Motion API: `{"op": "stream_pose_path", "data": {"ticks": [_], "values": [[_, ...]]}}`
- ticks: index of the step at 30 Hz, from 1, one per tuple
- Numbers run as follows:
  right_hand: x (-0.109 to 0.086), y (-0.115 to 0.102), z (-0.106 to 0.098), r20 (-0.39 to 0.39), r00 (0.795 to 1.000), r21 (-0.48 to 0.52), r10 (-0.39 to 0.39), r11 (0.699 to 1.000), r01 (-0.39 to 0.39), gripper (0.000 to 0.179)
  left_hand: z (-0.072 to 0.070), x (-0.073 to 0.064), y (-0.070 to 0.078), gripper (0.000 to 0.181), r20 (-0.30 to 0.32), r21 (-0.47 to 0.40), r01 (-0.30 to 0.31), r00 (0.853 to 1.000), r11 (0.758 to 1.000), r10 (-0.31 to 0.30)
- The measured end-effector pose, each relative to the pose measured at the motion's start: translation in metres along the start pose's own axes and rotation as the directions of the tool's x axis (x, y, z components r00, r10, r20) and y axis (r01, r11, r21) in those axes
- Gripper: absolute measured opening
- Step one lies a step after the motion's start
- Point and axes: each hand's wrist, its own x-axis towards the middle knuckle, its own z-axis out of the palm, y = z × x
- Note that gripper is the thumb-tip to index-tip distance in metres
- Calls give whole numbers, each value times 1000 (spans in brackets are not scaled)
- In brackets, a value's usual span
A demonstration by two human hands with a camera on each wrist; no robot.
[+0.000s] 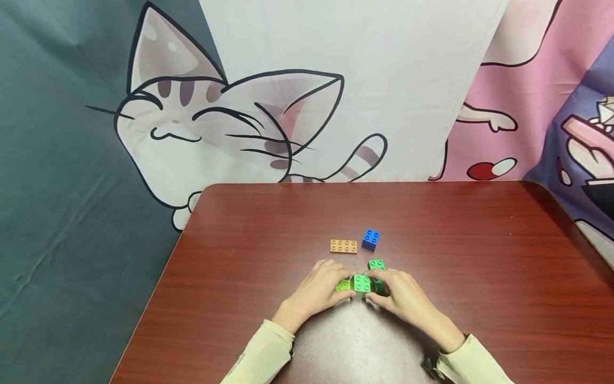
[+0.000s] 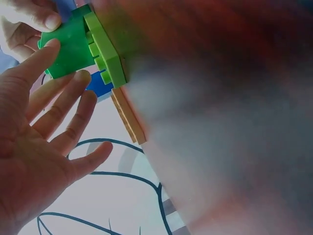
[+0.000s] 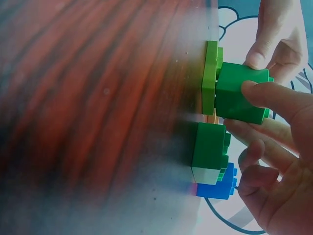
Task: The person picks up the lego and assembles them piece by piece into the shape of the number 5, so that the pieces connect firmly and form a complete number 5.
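Note:
My left hand (image 1: 318,287) and right hand (image 1: 406,297) meet over the table, both pinching a square green brick (image 1: 362,284) between thumb and fingers from either side. Under that brick lies a flat lime-green brick (image 1: 342,286); in the right wrist view the held green brick (image 3: 240,93) stands at the stud side of the lime brick (image 3: 209,78), slightly tilted against it. Beside the right fingers sits a dark green brick (image 3: 209,146), partly covered by the hand in the head view. Another bright green brick (image 1: 376,264) shows just behind the right fingers.
Farther back on the brown table (image 1: 240,256) lie a flat tan brick (image 1: 343,246) with two rows of studs and a blue brick (image 1: 370,240) to its right. Cloth with a cartoon cat (image 1: 192,138) hangs behind the table's far edge.

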Motion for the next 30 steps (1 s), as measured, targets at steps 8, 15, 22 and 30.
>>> {"op": "stream_pose_path", "data": {"ticks": [8,15,22,30], "values": [[1,0,1,-4,1000,2,-14,1000,14,38,-1,0,1,40,0,4,39,999,999,-39],[2,-1,2,-6,999,-19,-39,999,39,38,-2,1,2,40,36,-1,71,997,997,-71],[1,0,2,-4,999,-13,-32,999,31,38,0,0,2,40,40,-10,80,996,997,-80],[2,0,2,35,999,71,18,997,-20,38,1,-1,-1,41,47,-82,112,993,990,-109]]}}
